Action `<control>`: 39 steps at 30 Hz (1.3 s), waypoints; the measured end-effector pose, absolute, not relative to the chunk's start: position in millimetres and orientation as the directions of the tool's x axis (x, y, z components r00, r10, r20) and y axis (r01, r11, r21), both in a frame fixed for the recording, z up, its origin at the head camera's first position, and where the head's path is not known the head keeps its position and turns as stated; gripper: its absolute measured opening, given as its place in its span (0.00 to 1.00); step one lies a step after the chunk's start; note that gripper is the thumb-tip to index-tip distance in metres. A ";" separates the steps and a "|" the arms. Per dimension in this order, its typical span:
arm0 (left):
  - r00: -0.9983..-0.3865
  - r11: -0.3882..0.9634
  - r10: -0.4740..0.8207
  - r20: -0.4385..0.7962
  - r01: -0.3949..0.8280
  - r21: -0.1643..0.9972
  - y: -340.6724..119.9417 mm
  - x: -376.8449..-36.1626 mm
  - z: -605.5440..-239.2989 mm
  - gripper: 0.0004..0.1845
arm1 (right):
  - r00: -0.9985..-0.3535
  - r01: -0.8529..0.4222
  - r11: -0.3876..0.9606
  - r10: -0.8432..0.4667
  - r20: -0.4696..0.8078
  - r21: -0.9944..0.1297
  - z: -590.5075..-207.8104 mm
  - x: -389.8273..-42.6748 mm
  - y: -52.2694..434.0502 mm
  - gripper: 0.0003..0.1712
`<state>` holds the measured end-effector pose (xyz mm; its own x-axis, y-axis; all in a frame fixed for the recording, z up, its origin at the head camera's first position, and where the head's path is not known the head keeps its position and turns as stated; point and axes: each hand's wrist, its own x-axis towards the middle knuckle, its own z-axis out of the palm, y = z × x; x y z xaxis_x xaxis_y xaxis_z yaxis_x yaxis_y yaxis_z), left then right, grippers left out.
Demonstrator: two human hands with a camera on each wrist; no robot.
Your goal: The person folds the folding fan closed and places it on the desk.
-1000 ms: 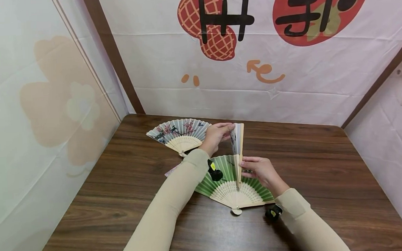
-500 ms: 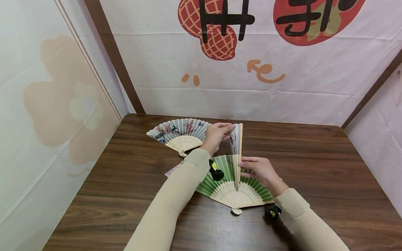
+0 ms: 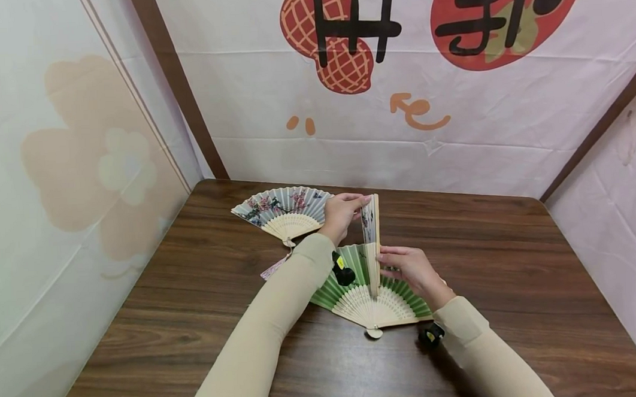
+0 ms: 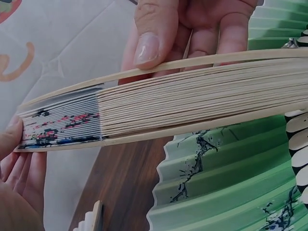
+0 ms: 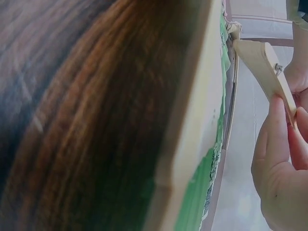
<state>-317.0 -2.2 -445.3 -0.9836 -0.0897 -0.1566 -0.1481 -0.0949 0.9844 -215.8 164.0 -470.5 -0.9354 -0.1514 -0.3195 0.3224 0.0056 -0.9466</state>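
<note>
Between my hands, a nearly folded paper fan (image 3: 370, 227) with grey-blue flowered leaf stands on end over the spread green fan (image 3: 325, 293). My left hand (image 3: 343, 214) pinches its top end; in the left wrist view, thumb and fingers squeeze the printed edge (image 4: 72, 125). My right hand (image 3: 412, 270) holds the lower sticks, its thumb (image 4: 148, 48) on the outer stick. In the right wrist view, the fan's riveted end (image 5: 262, 65) shows above the right fingers. A narrow gap shows beneath that outer stick.
A spread grey-blue fan with pink blossoms (image 3: 291, 224) lies behind my left forearm, its pink tassel (image 3: 272, 269) on the wooden table (image 3: 183, 307). Printed cloth walls (image 3: 249, 130) stand at the back and sides. Black wrist devices (image 3: 431, 335) are strapped below the cuffs.
The held fan has become slightly narrower, its right outer stick shifting left toward the other sticks. My right hand has edged left with it; the left hand is almost still.
</note>
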 end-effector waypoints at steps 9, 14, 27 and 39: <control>-0.981 -0.102 -0.101 -0.168 -0.157 0.982 -2.4 -315.0 -443.4 0.14 | -0.936 0.312 0.028 -0.162 -0.312 -0.950 -472.6 -214.6 163.6 0.27; -0.979 -0.105 -0.101 -0.178 -0.168 0.980 -0.6 -315.2 -442.8 0.15 | -0.936 0.317 0.010 -0.157 -0.314 -0.949 -473.2 -216.3 162.6 0.28; -0.985 -0.154 0.003 -0.174 -0.172 0.973 17.2 -302.6 -443.8 0.17 | -0.938 0.337 -0.063 -0.113 -0.329 -0.939 -459.7 -226.7 171.3 0.29; -0.983 -0.141 0.052 -0.176 -0.182 0.973 25.8 -288.3 -452.5 0.15 | -0.941 0.336 -0.142 -0.090 -0.326 -0.931 -450.0 -238.8 177.8 0.30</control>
<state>-288.3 25.8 -452.5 -0.9831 0.0517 -0.1759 -0.1815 -0.1406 0.9733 -238.8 177.8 -450.0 -0.9411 -0.0904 -0.3257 0.3359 -0.1423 -0.9311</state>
